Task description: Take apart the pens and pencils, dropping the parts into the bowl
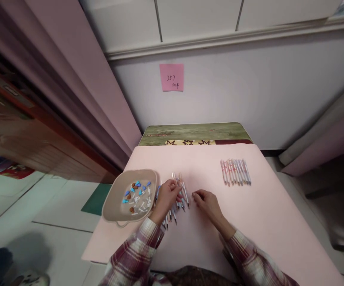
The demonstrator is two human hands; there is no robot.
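My left hand (169, 194) is over a loose pile of slim pens (174, 214), its fingers curled in and the fingertips close together. Pens show past the fingertips and under the wrist; whether one is pinched I cannot make out. To the right of the pile, my right hand (207, 201) is just above the pink tabletop, thumb and fingertips pressed together. Anything between those fingertips is too small to see. Left of my left hand stands a beige basin (109, 210) holding small blue and brown pieces (135, 185) and short white pieces (143, 205).
A neat row of several pens (235, 172) lies at the table's right side. The pink cover (267, 222) stops short of a green patterned board (196, 130) at the back. A pink note (172, 77) is on the wall; curtains hang on both sides.
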